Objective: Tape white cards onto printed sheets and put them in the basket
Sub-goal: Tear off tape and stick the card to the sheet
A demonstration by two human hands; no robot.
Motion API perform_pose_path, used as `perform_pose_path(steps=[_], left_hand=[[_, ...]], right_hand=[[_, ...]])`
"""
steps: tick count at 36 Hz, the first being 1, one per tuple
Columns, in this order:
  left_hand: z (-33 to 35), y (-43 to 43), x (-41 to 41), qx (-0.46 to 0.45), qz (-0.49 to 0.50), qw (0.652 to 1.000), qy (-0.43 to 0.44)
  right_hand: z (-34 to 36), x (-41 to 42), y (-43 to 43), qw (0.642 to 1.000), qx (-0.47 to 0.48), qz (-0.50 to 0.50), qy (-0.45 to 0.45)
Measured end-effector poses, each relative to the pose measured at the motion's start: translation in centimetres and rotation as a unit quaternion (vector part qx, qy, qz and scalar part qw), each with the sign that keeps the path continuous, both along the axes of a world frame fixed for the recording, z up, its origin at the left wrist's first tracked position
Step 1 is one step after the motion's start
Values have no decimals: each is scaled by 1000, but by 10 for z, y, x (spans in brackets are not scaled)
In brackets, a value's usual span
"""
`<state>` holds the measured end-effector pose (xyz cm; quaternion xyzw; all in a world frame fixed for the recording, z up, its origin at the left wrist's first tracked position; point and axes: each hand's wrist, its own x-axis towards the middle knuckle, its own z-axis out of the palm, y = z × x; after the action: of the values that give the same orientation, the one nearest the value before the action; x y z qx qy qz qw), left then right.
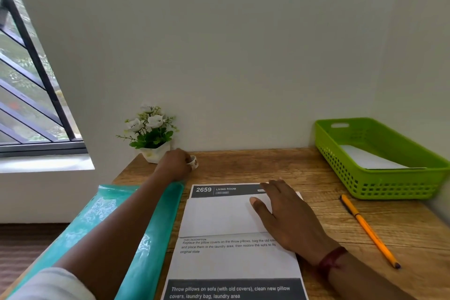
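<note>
Printed sheet [233,258] "2659 LIVING ROOM" carries the white card [219,217] under the flat, open-fingered right hand [285,214]. Beyond the sheet, the left hand [174,163] grips a tape roll [194,162]; right of it, the basket [389,185] holds paper [370,159].

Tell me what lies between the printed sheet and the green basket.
Head view: an orange pencil on bare wooden table lies between the printed sheet and the green basket.
</note>
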<state>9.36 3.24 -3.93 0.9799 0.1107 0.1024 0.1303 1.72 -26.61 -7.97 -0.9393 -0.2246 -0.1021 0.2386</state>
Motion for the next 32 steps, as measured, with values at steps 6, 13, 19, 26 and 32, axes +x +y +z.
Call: perform_pose_path(steps=[6, 13, 19, 26, 32], left_hand=[[24, -48, -36, -148, -60, 985, -71], [21, -102, -88, -430, -128, 889, -92], [1, -116, -105, -527, -130, 836, -76], [-7, -122, -111, -512, -135, 845, -76], [-8, -125, -116, -512, -181, 836, -77]], right_hand=[[-4, 2, 2, 999, 24, 31, -35], [0, 5, 0, 981, 176, 49, -70], [3, 3, 2, 959, 249, 45, -128], [6, -2, 6, 948, 252, 68, -183], [10, -11, 11, 929, 295, 93, -202]])
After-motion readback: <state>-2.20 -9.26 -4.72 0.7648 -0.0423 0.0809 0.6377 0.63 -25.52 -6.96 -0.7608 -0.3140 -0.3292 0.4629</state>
